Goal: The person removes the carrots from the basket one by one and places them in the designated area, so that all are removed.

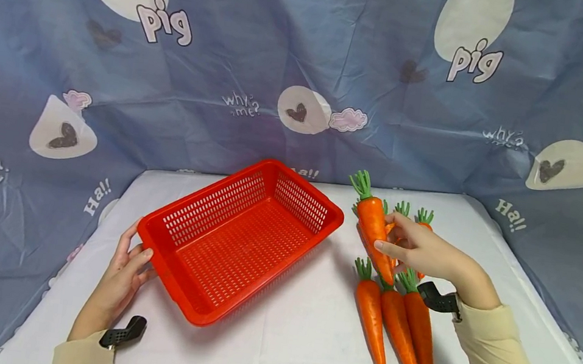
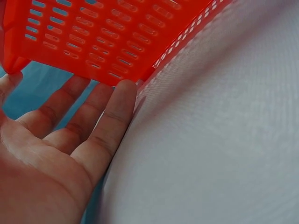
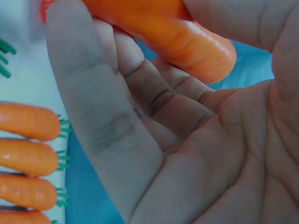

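A red plastic basket (image 1: 238, 249) with slotted walls stands at an angle on the white table. At its near left corner my left hand (image 1: 118, 282) grips the rim, thumb over the edge and fingers (image 2: 117, 107) against the outside of the wall. My right hand (image 1: 426, 249) pinches an orange carrot (image 1: 373, 220) between thumb and fingers, its green stub of stems pointing up and away. In the right wrist view that carrot (image 3: 159, 32) crosses above the palm. The held carrot overlaps the other carrots behind it in the head view.
Three carrots (image 1: 372, 318) lie side by side in front of the right hand, tips toward me. Several more (image 1: 424, 218) lie behind it, partly hidden. A blue printed cloth (image 1: 308, 55) hangs behind the white table (image 1: 298, 343) and along its sides.
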Motion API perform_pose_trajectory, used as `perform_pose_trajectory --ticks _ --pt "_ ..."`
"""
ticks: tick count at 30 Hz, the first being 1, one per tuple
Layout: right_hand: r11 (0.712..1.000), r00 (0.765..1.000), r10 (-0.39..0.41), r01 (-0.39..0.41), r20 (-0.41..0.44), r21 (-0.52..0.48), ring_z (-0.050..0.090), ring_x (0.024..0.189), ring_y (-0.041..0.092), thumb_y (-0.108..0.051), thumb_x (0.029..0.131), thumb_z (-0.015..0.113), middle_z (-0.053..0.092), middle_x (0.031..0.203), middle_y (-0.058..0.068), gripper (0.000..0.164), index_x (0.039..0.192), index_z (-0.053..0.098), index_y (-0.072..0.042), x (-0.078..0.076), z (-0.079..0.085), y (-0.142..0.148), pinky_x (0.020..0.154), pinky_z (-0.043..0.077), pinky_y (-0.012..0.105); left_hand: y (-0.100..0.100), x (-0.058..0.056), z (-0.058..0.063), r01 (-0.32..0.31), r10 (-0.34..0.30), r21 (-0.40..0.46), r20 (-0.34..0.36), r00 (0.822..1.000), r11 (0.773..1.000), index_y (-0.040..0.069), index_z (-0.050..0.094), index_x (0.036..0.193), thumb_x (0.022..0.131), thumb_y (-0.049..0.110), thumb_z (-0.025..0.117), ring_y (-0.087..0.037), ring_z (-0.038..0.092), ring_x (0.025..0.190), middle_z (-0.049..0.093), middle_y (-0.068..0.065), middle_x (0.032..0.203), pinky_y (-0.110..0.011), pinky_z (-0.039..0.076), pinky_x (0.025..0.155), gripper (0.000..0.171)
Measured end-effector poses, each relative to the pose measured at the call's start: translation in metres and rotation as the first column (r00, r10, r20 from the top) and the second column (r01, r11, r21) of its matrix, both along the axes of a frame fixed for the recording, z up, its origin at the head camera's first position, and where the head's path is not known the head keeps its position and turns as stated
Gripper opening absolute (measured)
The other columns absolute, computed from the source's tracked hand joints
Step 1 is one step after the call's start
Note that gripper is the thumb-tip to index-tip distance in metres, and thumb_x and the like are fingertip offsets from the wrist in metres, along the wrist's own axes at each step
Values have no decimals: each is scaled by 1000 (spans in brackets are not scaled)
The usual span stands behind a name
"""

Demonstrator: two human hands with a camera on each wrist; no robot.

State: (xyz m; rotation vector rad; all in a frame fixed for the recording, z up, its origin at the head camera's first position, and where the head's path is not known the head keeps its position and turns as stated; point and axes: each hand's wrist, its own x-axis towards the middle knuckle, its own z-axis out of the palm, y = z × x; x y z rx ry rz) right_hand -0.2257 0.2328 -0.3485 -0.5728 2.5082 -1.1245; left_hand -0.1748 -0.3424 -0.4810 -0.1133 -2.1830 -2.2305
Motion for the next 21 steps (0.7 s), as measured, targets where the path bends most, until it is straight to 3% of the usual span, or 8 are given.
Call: perform_pose_trajectory --ticks 4,12,17,21 --pt "1000 1000 -15 15 12 6 77 79 21 -29 109 65 67 118 20 60 151 36 1 4 -4 8 63 64 45 -1 0 0 -1 1 1 -2 1000 1000 39 17 171 114 19 50 -2 68 122 57 11 148 -24 62 94 69" --pt "998 998 -56 57 21 -30 71 88 22 -26 109 65 65 112 18 58 149 36 4 14 -13 22 74 67 40 0 0 1 -7 7 -10 6 1000 1000 39 16 171 114 21 51 -3 68 122 57 10 149 -23 61 95 69" --pt "996 996 -78 79 34 -32 73 89 22 -26 109 65 66 110 17 54 144 37 5 21 -18 32 74 67 38 1 1 1 -9 9 -12 15 1000 1000 40 16 171 114 22 51 -2 68 122 56 10 149 -23 61 95 69" --pt "994 994 -96 99 54 -48 73 91 22 -25 109 65 67 110 17 60 148 34 8 27 -23 41 74 68 38 1 1 2 -12 12 -14 17 1000 1000 40 16 171 114 23 51 -2 67 122 56 10 149 -23 61 95 69"
